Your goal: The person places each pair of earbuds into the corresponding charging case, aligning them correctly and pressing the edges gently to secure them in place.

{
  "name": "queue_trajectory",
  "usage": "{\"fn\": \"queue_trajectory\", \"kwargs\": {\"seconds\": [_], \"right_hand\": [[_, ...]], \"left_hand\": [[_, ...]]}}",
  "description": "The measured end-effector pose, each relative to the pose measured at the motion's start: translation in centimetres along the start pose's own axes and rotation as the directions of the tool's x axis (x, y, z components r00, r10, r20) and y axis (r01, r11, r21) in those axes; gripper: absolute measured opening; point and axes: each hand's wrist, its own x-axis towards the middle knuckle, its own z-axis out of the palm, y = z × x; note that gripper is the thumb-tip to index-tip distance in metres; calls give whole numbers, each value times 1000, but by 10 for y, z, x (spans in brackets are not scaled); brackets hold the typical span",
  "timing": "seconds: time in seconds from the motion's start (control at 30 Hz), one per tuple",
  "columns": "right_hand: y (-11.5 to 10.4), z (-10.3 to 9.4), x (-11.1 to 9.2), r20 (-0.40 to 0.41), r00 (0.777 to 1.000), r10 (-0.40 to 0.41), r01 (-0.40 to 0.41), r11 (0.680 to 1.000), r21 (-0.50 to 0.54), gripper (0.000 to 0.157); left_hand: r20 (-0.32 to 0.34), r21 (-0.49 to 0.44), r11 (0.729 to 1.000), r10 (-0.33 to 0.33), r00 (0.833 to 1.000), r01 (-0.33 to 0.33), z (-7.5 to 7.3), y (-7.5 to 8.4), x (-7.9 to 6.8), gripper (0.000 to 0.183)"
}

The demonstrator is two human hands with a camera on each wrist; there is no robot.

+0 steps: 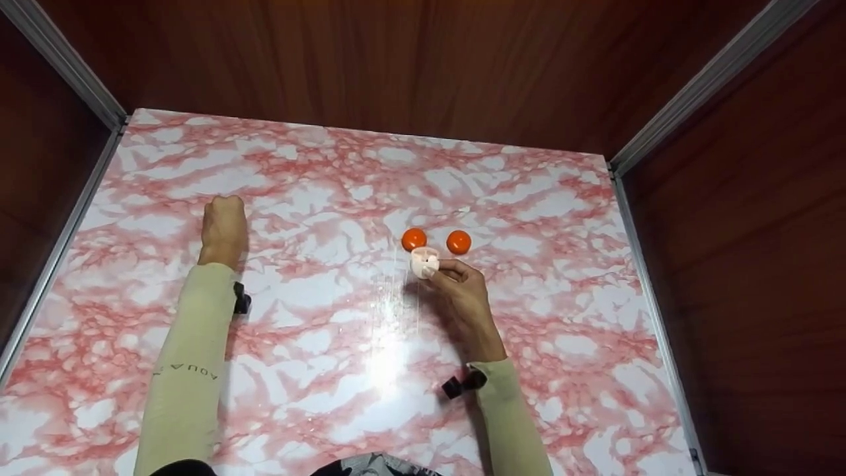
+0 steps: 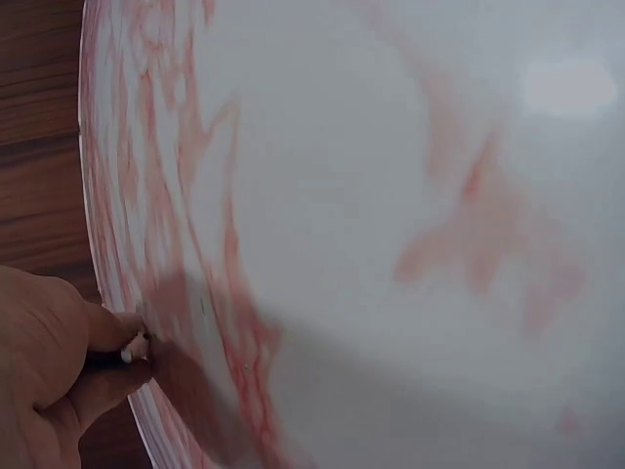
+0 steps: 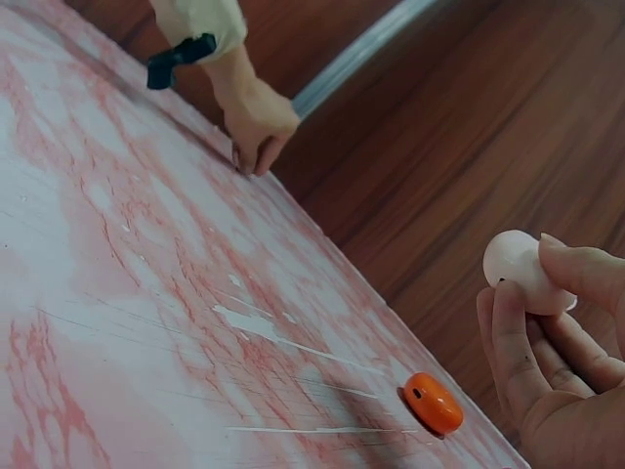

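Note:
My right hand grips a small white earbud case between thumb and fingers, over the middle of the table. Its lid stands raised and its hollow inside faces up in the head view. From the right wrist view the rounded white back of the case shows. Farther left, my left hand is low at the table, fingers curled. Between its thumb and finger it pinches a small white piece, mostly hidden. Just beyond the white case lie a glossy orange rounded object and a second orange one.
A pink-and-white marbled table spreads under both hands. Dark wood panels rise at its back and sides, with metal strips along the side edges. A bright light reflection lies on the near middle of the table.

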Motion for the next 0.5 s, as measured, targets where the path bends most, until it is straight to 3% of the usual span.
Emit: {"fn": "queue_trajectory", "kwargs": {"seconds": [0.27, 0.5], "right_hand": [[1, 1, 1, 0, 1000, 12, -12, 1000, -4, 38], [0, 1, 1, 2, 1000, 22, -22, 1000, -18, 38]], "left_hand": [[6, 39, 999, 23, 1000, -24, -6, -1, -2, 22], [54, 51, 999, -3, 999, 0, -9, -1, -1, 26]]}}
